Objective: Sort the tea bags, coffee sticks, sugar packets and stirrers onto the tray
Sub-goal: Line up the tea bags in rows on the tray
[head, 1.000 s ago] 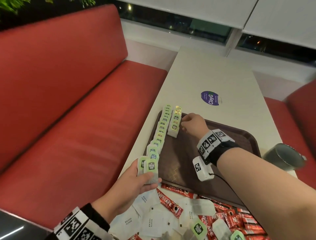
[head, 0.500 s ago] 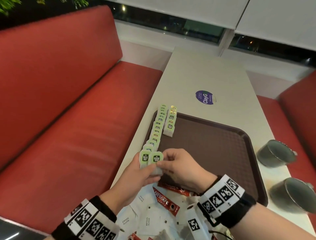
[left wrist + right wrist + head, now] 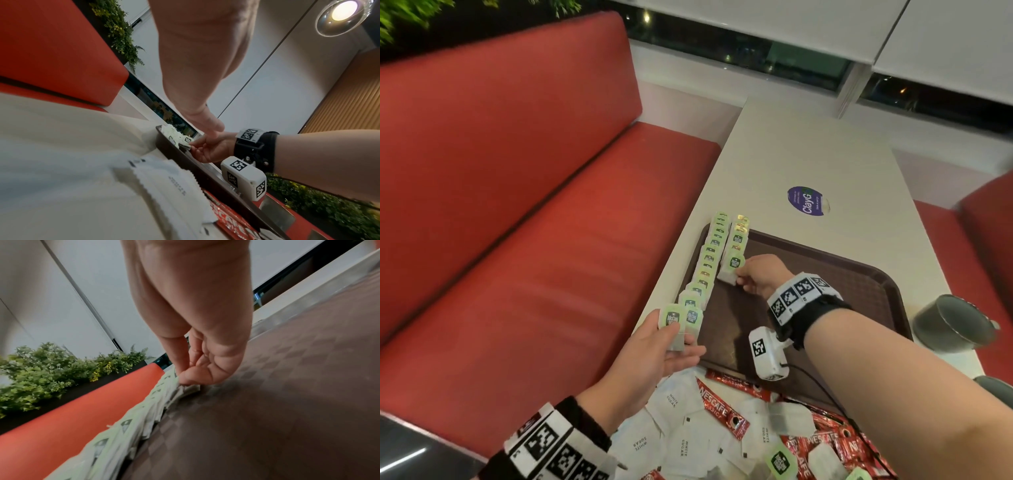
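A brown tray lies on the white table. Two rows of green-tagged tea bags run along its left side: a long outer row and a shorter inner row. My right hand pinches a tea bag at the near end of the inner row, low over the tray floor; thumb and forefinger meet on its edge. My left hand hovers at the tray's near left corner, thumb pressing a few tea bags onto its fingers. In the left wrist view the right hand reaches over the tray rim.
A heap of white sugar packets, red coffee sticks and loose tea bags covers the table's near end. Two metal cups stand right of the tray. A purple sticker lies beyond it. A red bench runs along the left.
My right hand came back from the inner row to my left hand, took a tea bag there, and has carried it out to the row's near end. The left hand stayed put.
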Available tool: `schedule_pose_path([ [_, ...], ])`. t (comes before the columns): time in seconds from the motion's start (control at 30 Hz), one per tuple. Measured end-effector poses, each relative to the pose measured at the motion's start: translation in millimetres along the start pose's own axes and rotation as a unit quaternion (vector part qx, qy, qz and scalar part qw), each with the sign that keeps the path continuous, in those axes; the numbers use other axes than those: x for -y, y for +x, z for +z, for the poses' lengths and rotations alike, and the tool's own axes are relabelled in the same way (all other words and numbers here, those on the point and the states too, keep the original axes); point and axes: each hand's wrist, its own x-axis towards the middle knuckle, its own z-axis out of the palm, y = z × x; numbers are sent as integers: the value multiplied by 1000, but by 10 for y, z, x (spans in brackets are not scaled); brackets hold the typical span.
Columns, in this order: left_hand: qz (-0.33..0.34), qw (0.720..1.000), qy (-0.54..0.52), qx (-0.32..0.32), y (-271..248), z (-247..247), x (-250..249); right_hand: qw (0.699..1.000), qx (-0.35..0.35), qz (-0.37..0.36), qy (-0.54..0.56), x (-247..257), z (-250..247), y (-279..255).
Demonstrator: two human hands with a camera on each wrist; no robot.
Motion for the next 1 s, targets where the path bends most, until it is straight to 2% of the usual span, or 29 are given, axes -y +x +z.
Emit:
schedule_pose_path([
  [0.1, -4, 1000, 5, 0, 3, -12, 26, 999, 7, 24, -38, 22, 41, 6],
  [0.2, -6, 1000, 13, 2, -3, 0, 42, 996, 11, 18, -89, 84, 42, -38],
  [0.33, -12, 1000, 27, 3, 6, 24, 45, 987, -35, -49, -148, 101, 4, -38],
  [0.47, -11, 999, 31, 3, 2, 29, 24, 980, -82, -84, -159, 40, -39, -54],
  [0.57, -13, 1000, 25, 2, -1, 13, 3, 959, -107, -182, -188, -2, -49, -220],
  [0.6, -13, 1000, 26, 3, 1, 10, -2, 957, -83, -218, -176, -32, -35, -320],
  [0.67, -11, 1000, 27, 7, 7, 11, -2, 955, 24, -264, -136, -120, 29, -631],
  [0.73, -8, 1000, 26, 11, 10, 34, -2, 947, 125, -268, -122, -260, 125, -909],
  [0.77, -7, 1000, 27, 14, 10, 55, 1, 948, 152, -261, -97, -350, 176, -1003],
  [0.9, -1, 999, 33, 32, -4, 168, 10, 958, 183, -217, 45, -578, 301, -1153],
  [1.0, 8, 998, 55, 33, -15, 196, 15, 961, 156, -219, 68, -515, 212, -1118],
])
